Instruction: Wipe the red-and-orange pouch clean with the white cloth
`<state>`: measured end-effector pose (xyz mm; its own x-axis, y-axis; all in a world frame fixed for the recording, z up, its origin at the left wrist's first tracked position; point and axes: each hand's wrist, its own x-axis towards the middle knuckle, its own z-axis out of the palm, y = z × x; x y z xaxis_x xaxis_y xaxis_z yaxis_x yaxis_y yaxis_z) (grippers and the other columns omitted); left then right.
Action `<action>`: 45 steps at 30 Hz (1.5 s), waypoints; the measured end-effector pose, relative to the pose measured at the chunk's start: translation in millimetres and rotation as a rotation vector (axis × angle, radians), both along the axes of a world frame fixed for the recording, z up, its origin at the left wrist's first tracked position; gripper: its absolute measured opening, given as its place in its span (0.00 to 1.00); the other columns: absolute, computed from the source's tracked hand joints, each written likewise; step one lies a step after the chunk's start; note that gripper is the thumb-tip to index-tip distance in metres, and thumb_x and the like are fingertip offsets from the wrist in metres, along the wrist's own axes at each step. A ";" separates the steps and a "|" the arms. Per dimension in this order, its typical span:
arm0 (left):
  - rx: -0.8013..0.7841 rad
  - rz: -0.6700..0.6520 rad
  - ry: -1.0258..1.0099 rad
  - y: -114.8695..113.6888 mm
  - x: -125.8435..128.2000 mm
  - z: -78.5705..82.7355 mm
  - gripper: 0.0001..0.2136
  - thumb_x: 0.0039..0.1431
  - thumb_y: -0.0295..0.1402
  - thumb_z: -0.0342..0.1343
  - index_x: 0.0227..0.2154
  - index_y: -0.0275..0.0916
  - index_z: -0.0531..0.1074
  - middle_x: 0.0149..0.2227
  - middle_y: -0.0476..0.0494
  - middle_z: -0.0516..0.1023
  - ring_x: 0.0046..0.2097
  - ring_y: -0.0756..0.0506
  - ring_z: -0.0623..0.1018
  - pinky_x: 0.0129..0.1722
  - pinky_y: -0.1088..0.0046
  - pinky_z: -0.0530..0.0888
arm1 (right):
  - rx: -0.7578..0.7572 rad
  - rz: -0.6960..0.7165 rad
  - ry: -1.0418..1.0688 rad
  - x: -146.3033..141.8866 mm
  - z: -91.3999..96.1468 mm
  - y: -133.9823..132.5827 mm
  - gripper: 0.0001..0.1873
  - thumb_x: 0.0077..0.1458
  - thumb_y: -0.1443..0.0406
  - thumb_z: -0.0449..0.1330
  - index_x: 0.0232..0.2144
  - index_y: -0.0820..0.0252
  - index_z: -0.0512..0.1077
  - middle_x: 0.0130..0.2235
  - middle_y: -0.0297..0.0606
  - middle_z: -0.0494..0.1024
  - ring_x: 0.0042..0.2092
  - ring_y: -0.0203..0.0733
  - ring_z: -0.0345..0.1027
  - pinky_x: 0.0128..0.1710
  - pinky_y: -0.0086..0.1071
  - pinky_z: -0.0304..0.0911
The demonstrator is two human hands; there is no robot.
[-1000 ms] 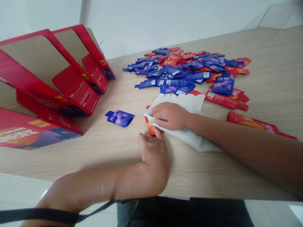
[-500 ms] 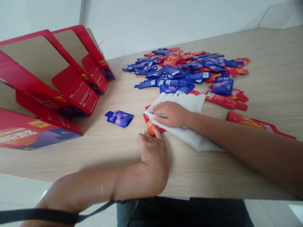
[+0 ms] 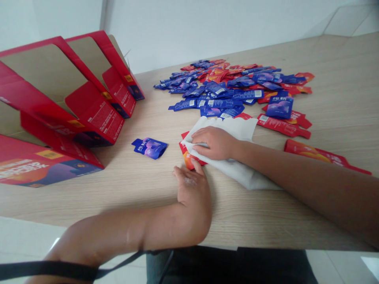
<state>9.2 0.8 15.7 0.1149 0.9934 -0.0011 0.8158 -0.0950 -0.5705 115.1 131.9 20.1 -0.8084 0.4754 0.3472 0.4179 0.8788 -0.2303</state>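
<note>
My right hand (image 3: 213, 142) is closed on a white cloth (image 3: 237, 127), a fold of it between the thumb and fingers. Under the cloth's left edge lies a red and orange pouch (image 3: 187, 157), mostly covered. At the pouch's lower edge is my left hand (image 3: 192, 183), with two fingers apart. One fingertip rests on the pouch, the other is near the table just left of it; the remaining fingers are hidden. A single blue-purple pouch (image 3: 150, 148) lies flat to the left of both hands.
Several open red cartons (image 3: 97, 122) stand along the left side. A large heap of blue and red pouches (image 3: 219, 92) spreads across the back of the wooden table (image 3: 251, 225). Another red pouch (image 3: 319, 154) lies behind my right forearm. A black strap (image 3: 44, 270) crosses my left arm.
</note>
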 end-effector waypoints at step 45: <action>-0.042 -0.002 0.063 1.5 -0.5 -0.4 0.26 0.56 0.16 0.35 0.58 0.21 0.58 0.38 0.25 0.80 0.42 0.41 0.80 0.51 0.58 0.71 | 0.025 0.005 0.000 -1.0 0.1 -0.8 0.13 0.58 0.64 0.51 0.28 0.62 0.72 0.33 0.42 0.76 0.37 0.42 0.67 0.40 0.35 0.57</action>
<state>8.7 2.3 15.3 0.1157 0.9920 -0.0502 0.7782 -0.1220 -0.6161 114.1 131.1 20.2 -0.8106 0.4627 0.3588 0.4139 0.8863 -0.2078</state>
